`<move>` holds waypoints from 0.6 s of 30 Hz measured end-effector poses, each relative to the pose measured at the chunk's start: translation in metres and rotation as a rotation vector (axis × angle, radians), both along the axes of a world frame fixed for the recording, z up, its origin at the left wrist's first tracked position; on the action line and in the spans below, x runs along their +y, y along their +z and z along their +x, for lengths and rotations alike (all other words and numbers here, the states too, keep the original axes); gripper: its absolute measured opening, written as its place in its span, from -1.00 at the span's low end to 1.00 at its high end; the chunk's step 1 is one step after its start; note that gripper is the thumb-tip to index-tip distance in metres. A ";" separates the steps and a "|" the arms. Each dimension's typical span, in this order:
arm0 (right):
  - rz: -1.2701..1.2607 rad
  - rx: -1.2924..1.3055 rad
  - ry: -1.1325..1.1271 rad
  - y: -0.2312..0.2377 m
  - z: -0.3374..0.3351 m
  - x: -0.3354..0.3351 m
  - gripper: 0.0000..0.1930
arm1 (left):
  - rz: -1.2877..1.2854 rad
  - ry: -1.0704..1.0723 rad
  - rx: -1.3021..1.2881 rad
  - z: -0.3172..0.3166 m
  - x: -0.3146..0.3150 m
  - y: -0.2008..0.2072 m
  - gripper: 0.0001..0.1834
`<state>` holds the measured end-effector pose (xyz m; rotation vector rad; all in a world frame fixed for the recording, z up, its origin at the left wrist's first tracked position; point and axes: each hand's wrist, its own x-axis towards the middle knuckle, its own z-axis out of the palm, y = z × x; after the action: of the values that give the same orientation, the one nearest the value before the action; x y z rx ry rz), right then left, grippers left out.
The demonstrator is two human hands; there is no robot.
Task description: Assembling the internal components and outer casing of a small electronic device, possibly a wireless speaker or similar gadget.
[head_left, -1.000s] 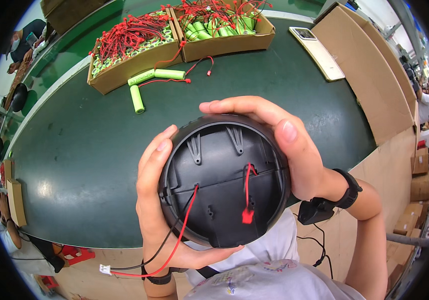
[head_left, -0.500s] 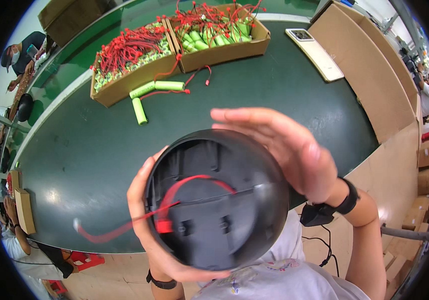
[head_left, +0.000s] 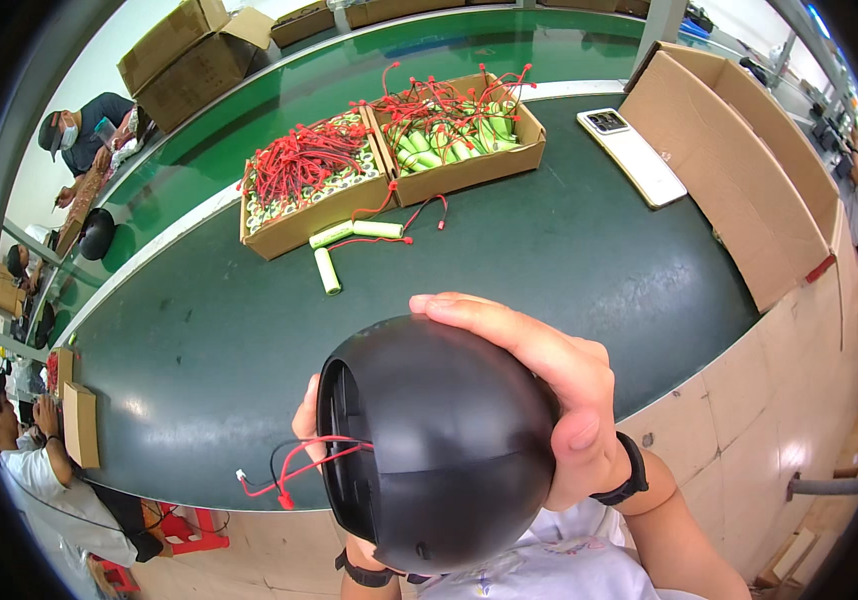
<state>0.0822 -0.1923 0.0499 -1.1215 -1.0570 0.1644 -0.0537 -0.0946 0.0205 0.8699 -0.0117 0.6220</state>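
Between my two hands is a black, rounded plastic housing (head_left: 454, 440), its open side turned to the left. Red and black wires (head_left: 299, 465) come out of the opening, with a red connector and a small white one at their ends. My left hand (head_left: 306, 418) grips the housing from its far left side; most of that hand is hidden behind the shell. Fingers curved over the top and thumb against the side, my right hand (head_left: 569, 385) holds the housing from the right. The inside of the housing is mostly out of sight.
Green battery cells (head_left: 327, 272) with wires lie beyond the housing on the dark green table (head_left: 199, 350). Behind them stand two cardboard trays (head_left: 469, 178) of wired cells. A phone (head_left: 634, 160) lies beside a large cardboard box (head_left: 739, 180). Other people work at left and right.
The housing has turned so its opening, which faced up toward me, now points left. My right hand has come down onto the shell. The view has shifted, showing more of the far side.
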 end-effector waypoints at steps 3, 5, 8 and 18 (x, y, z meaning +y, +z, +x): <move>-0.022 0.000 0.063 0.020 0.002 -0.012 -0.22 | -0.169 -0.104 -0.040 -0.001 -0.004 0.013 0.08; -0.066 0.358 0.432 0.021 0.010 -0.010 -0.32 | -0.287 -0.117 -0.056 -0.011 0.005 -0.002 0.01; -0.134 0.292 0.376 0.031 0.009 -0.020 -0.49 | -0.465 -0.231 -0.101 -0.007 0.005 -0.006 -0.08; -0.221 -0.072 0.092 0.019 0.006 -0.017 -0.59 | -0.732 -0.120 -0.034 -0.017 -0.008 -0.011 -0.26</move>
<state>0.0877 -0.2098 0.0685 -1.2855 -1.1768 0.3225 -0.0702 -0.1031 0.0092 0.1477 0.1254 0.4744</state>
